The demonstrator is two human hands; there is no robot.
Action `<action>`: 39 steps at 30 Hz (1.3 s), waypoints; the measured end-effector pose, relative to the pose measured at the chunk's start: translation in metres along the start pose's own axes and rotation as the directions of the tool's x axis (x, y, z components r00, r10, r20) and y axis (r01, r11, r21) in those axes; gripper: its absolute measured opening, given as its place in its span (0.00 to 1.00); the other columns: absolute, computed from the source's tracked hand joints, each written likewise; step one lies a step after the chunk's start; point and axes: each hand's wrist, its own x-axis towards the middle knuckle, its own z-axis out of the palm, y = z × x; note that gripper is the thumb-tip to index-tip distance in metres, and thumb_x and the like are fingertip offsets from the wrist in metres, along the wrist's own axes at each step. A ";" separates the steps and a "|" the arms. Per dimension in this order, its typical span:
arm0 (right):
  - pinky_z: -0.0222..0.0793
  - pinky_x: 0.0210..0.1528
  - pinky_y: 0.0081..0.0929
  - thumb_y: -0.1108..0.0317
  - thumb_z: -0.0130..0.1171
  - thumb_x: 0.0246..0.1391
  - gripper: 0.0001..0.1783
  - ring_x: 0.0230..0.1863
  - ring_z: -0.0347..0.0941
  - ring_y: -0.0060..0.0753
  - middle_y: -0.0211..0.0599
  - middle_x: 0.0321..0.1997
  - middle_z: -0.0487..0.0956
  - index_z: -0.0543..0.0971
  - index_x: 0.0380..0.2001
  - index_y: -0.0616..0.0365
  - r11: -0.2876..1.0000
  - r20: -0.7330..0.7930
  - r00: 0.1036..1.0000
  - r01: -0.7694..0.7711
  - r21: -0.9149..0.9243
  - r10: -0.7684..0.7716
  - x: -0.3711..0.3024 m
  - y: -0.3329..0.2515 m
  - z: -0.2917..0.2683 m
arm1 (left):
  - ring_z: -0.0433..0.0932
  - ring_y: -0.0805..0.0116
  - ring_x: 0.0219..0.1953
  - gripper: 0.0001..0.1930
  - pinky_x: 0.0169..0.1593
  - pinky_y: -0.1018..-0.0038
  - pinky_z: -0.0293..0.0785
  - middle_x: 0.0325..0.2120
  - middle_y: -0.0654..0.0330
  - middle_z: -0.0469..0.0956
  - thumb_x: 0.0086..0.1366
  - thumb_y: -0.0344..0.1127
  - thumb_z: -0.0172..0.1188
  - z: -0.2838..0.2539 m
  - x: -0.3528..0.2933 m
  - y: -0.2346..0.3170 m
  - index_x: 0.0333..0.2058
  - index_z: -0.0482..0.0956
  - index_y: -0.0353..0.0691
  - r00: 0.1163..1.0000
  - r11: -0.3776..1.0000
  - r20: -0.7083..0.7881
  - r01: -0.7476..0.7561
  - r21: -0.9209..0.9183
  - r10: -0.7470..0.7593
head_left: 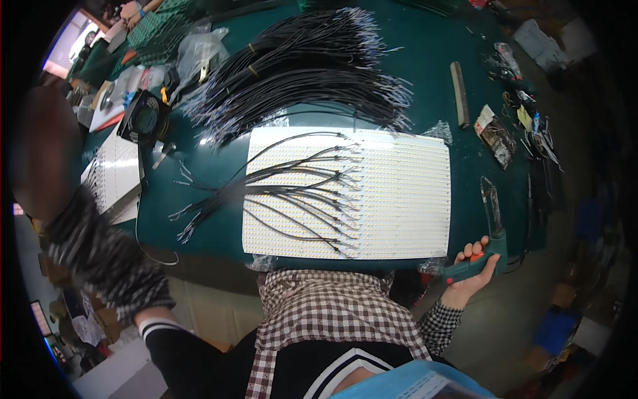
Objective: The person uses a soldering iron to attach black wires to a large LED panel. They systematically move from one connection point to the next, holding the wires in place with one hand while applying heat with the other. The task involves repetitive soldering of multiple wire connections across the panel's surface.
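My right hand point(473, 279) is closed around the handle of a green soldering gun point(497, 246) with a red trigger, at the table's right front edge. The gun's tip points away from me, to the right of a white LED board point(405, 199). Rows of small yellowish LEDs cover this board. Several black cables point(292, 194) lie across its left half, their right ends at a row of joints near the middle. Off to the far left, my left hand point(46, 153) is raised close to the camera and smeared by motion, its fingers unreadable.
Behind the board lie large bundles of black cables point(299, 93) with stripped ends. A small black fan point(145, 116) and a stack of white boards point(121, 166) are on the left. A bar point(459, 94) and a crumpled packet point(495, 136) rest on the right.
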 end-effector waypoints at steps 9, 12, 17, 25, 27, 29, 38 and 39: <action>0.83 0.36 0.28 0.47 0.53 0.69 0.26 0.37 0.77 0.31 0.35 0.36 0.77 0.70 0.54 0.61 0.998 -0.085 0.996 0.028 0.050 -0.023 -0.019 -0.012 -0.019 | 0.81 0.64 0.43 0.10 0.55 0.65 0.84 0.38 0.54 0.78 0.67 0.22 0.58 0.275 -0.036 -0.023 0.46 0.75 0.25 0.527 -0.201 0.560 0.589 -0.783 -0.640; 0.84 0.38 0.30 0.48 0.53 0.70 0.26 0.38 0.78 0.32 0.36 0.36 0.78 0.70 0.54 0.62 0.999 -0.093 0.995 0.043 0.015 -0.041 -0.018 -0.017 -0.017 | 0.82 0.66 0.44 0.14 0.55 0.67 0.83 0.38 0.54 0.79 0.68 0.26 0.61 0.284 -0.058 -0.044 0.49 0.74 0.24 0.511 -0.043 0.493 0.663 -0.748 -0.704; 0.85 0.41 0.29 0.50 0.50 0.72 0.25 0.40 0.77 0.33 0.39 0.37 0.76 0.68 0.55 0.63 0.999 -0.030 1.000 0.003 0.049 -0.002 -0.009 -0.017 -0.006 | 0.80 0.54 0.51 0.33 0.53 0.64 0.81 0.48 0.44 0.76 0.62 0.33 0.71 0.262 -0.066 -0.029 0.59 0.66 0.20 0.621 0.553 0.146 0.764 -0.332 -0.770; 0.85 0.43 0.30 0.51 0.51 0.72 0.26 0.40 0.77 0.34 0.40 0.39 0.76 0.67 0.56 0.64 0.996 0.050 0.995 -0.084 0.015 0.083 0.003 -0.009 0.019 | 0.76 0.57 0.51 0.15 0.52 0.63 0.73 0.43 0.58 0.77 0.59 0.33 0.65 0.309 -0.070 0.010 0.46 0.79 0.41 0.856 0.990 0.503 -0.062 -0.126 0.118; 0.85 0.43 0.31 0.51 0.51 0.71 0.26 0.40 0.77 0.34 0.40 0.39 0.76 0.67 0.56 0.65 0.998 0.062 0.996 -0.064 -0.015 0.065 -0.001 -0.012 0.026 | 0.77 0.57 0.41 0.08 0.44 0.62 0.74 0.34 0.59 0.74 0.58 0.30 0.64 0.326 -0.064 0.004 0.36 0.78 0.40 0.847 0.969 0.472 -0.231 -0.086 0.244; 0.85 0.43 0.31 0.51 0.51 0.71 0.26 0.41 0.77 0.34 0.40 0.39 0.76 0.67 0.56 0.65 0.998 0.061 0.996 -0.060 0.003 0.060 -0.003 -0.016 0.027 | 0.77 0.56 0.38 0.07 0.42 0.62 0.75 0.32 0.58 0.73 0.59 0.30 0.64 0.337 -0.063 0.006 0.35 0.77 0.40 0.847 0.972 0.480 -0.228 -0.064 0.230; 0.82 0.39 0.27 0.48 0.55 0.69 0.27 0.37 0.76 0.30 0.36 0.37 0.76 0.68 0.55 0.62 0.994 0.002 0.997 -0.070 -0.080 0.071 -0.010 -0.018 0.030 | 0.80 0.52 0.43 0.11 0.44 0.63 0.78 0.40 0.54 0.79 0.61 0.30 0.64 0.249 -0.074 0.009 0.43 0.79 0.37 0.899 0.953 0.439 0.128 -0.276 0.006; 0.82 0.39 0.27 0.48 0.55 0.69 0.27 0.37 0.76 0.30 0.36 0.37 0.76 0.68 0.55 0.61 0.992 0.028 0.996 -0.078 -0.100 0.082 -0.007 -0.019 0.028 | 0.81 0.52 0.45 0.14 0.47 0.64 0.78 0.43 0.53 0.80 0.63 0.32 0.65 0.219 -0.090 0.007 0.47 0.79 0.37 0.850 0.905 0.518 0.288 -0.314 -0.091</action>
